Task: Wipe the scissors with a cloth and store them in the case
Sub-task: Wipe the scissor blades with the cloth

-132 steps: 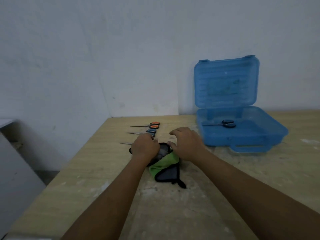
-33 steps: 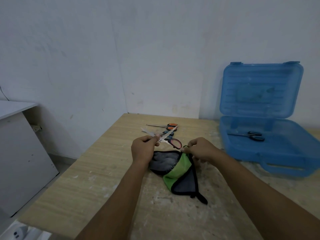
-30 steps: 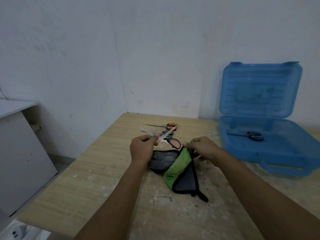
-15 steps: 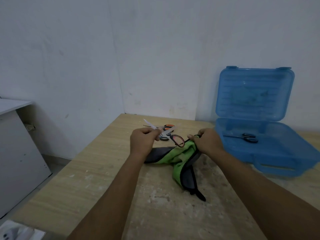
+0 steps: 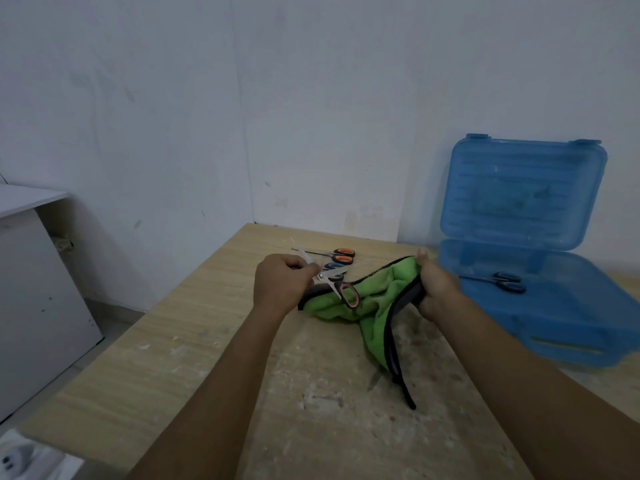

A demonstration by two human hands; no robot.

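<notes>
While the left hand pinched the open steel scissors with a red-lined black handle loop near the pivot, fingers curled tight, blades stood spread in an X. Handle loop hung over the green microfibre cloth with black edging; contact unclear. Right hand fisted the cloth's upper edge, raising that end; the rest draped onto the pale wooden tabletop. Orange-handled scissors and blue-handled scissors lay just behind the left hand. Translucent blue plastic case sat open at right, lid upright by the white wall, black-handled scissors in its base.
</notes>
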